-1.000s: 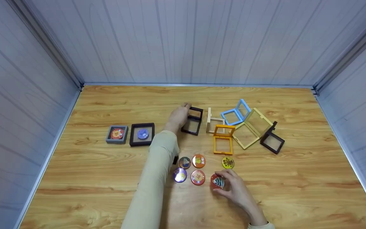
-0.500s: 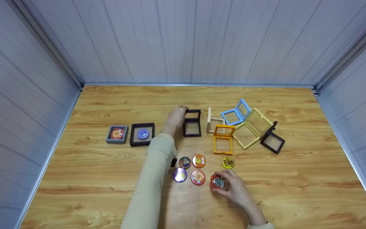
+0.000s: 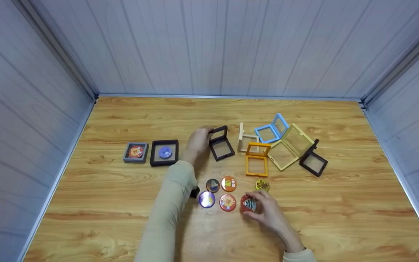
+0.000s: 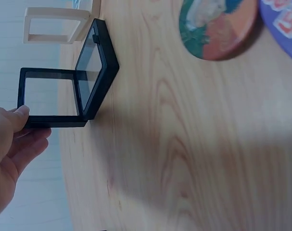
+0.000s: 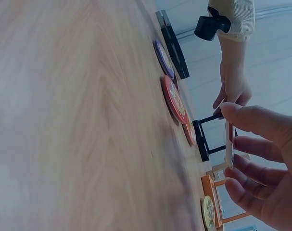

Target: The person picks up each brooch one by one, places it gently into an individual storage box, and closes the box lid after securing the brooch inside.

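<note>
My left hand (image 3: pixel 198 142) pinches the raised half of an open black display frame (image 3: pixel 210 145) by its edge. In the left wrist view, the thumb (image 4: pixel 21 111) lies on the rim and the fingers are behind it; the frame's other half (image 4: pixel 107 67) angles away near the table. Between thumb and fingers, my right hand (image 3: pixel 269 211) holds a round red button badge (image 3: pixel 248 203) with a tree picture. The right wrist view shows that badge (image 5: pixel 229 144) edge-on. Left of it lie several round badges, among them a red one (image 3: pixel 227 202) and an orange one (image 3: pixel 228 183).
Two closed frames holding badges, one grey (image 3: pixel 125 158) and one black (image 3: pixel 152 153), lie at the left. Right of my left hand stand open frames: cream (image 3: pixel 240 136), orange (image 3: pixel 247 168), blue (image 3: pixel 264 140), yellow (image 3: pixel 275 163) and black (image 3: pixel 309 171). A yellow badge (image 3: pixel 262 185) lies beyond my right hand.
My left hand has drawn the black frame slightly nearer and turned it, first one way, then back. My right hand keeps its hold on the red badge almost in place.
</note>
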`<action>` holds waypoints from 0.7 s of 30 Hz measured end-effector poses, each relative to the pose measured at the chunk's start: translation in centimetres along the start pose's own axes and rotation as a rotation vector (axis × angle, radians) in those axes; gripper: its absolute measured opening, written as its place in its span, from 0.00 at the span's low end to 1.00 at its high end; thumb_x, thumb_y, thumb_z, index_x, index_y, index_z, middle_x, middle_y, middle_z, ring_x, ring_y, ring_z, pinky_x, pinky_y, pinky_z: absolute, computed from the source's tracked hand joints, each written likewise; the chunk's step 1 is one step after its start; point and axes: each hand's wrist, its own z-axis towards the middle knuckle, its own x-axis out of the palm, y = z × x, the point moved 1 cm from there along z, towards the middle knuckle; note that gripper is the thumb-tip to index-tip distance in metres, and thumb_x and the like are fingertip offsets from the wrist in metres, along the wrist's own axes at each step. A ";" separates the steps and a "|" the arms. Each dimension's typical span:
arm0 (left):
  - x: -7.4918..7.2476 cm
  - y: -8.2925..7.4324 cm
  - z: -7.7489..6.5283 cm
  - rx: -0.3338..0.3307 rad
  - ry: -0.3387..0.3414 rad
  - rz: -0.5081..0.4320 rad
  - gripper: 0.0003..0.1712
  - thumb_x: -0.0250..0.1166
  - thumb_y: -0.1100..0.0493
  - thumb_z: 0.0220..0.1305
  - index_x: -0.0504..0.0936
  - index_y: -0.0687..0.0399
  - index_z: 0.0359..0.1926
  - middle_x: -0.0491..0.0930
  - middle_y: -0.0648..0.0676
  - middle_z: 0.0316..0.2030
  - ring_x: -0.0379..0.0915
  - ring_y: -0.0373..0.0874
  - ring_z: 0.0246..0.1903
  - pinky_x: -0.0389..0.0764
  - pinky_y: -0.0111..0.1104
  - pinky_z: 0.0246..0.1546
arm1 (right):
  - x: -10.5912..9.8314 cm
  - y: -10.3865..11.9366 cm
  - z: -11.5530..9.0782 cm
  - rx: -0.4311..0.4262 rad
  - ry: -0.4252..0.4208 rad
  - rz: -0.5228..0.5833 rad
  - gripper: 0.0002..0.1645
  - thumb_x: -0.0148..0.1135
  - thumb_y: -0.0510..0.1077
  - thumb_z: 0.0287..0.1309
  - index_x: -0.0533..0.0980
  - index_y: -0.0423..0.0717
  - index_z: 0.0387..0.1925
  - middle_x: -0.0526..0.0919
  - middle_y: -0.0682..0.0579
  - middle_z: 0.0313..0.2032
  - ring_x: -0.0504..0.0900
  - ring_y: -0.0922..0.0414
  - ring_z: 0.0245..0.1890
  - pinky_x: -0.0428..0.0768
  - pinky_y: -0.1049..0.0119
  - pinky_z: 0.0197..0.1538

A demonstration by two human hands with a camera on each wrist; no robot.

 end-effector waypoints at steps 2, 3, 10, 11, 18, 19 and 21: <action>-0.2 0.0 -0.5 0.015 -0.010 0.007 0.09 0.53 0.66 0.61 0.78 0.64 0.41 0.78 0.58 0.38 0.74 0.49 0.39 0.73 0.38 0.40 | 0.0 -0.1 0.4 -0.018 -0.006 -0.008 0.30 0.72 0.41 0.34 0.74 0.36 0.44 0.74 0.50 0.38 0.75 0.54 0.38 0.74 0.58 0.44; -0.3 0.1 -0.7 0.020 -0.014 0.011 0.09 0.53 0.66 0.61 0.78 0.63 0.40 0.78 0.57 0.36 0.74 0.49 0.38 0.73 0.38 0.39 | 0.0 -0.1 0.5 -0.021 -0.008 -0.012 0.30 0.72 0.41 0.34 0.74 0.36 0.44 0.74 0.50 0.38 0.75 0.54 0.38 0.74 0.58 0.45; -0.6 0.2 -2.1 0.024 -0.033 -0.017 0.08 0.55 0.67 0.60 0.78 0.65 0.37 0.78 0.58 0.32 0.74 0.49 0.34 0.74 0.39 0.37 | -0.1 0.0 1.9 0.047 0.037 -0.012 0.31 0.71 0.43 0.36 0.73 0.37 0.46 0.73 0.49 0.41 0.73 0.53 0.42 0.71 0.56 0.48; -0.6 0.2 -2.3 0.021 -0.033 -0.028 0.08 0.55 0.67 0.60 0.78 0.65 0.38 0.78 0.58 0.32 0.74 0.49 0.35 0.74 0.39 0.37 | -0.1 0.0 2.0 0.052 0.044 -0.015 0.31 0.71 0.43 0.36 0.73 0.38 0.47 0.73 0.49 0.41 0.73 0.52 0.42 0.71 0.55 0.49; -0.6 0.1 -3.5 0.010 -0.047 -0.044 0.10 0.55 0.66 0.59 0.79 0.65 0.40 0.78 0.58 0.35 0.74 0.50 0.38 0.73 0.39 0.41 | 0.1 0.0 3.3 0.059 0.056 -0.026 0.31 0.71 0.43 0.37 0.73 0.38 0.48 0.73 0.49 0.42 0.73 0.53 0.43 0.71 0.56 0.48; -0.6 0.1 -3.7 0.011 -0.051 -0.046 0.10 0.55 0.66 0.59 0.79 0.65 0.40 0.78 0.58 0.35 0.74 0.50 0.39 0.73 0.38 0.41 | 0.1 0.0 3.5 0.064 0.055 -0.027 0.31 0.71 0.43 0.37 0.73 0.38 0.48 0.73 0.49 0.42 0.73 0.53 0.43 0.71 0.56 0.49; -0.6 0.1 -4.0 0.013 -0.059 -0.052 0.11 0.55 0.66 0.59 0.79 0.65 0.41 0.79 0.59 0.35 0.74 0.50 0.39 0.73 0.38 0.41 | 0.1 0.1 3.9 0.072 0.052 -0.029 0.31 0.71 0.43 0.38 0.73 0.39 0.48 0.72 0.49 0.42 0.73 0.53 0.43 0.70 0.57 0.50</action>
